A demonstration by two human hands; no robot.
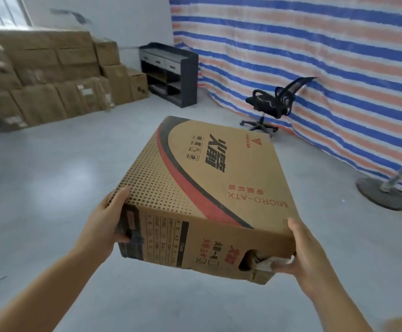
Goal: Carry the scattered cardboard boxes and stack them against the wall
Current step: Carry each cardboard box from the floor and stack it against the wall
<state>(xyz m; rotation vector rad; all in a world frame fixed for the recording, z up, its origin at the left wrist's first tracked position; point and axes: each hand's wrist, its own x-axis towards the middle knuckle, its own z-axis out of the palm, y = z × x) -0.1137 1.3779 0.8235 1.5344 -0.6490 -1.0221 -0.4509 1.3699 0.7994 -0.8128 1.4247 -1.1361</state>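
Open floor ahead, clutter at the edges

Bare grey floor (58,178) runs far-left to the stacked boxes (51,75); a dark shelf unit (171,75) stands right of them, an office chair (274,104) blocks the far right, a stand base (382,196) sits near right.

Between hands: flat brown printed cardboard box (209,185) showing black dot pattern, red and black curved bands, red lettering. Far ahead of right hand: blue, orange and white striped tarp (315,49) hanging; black mesh office chair (274,104) standing before it.
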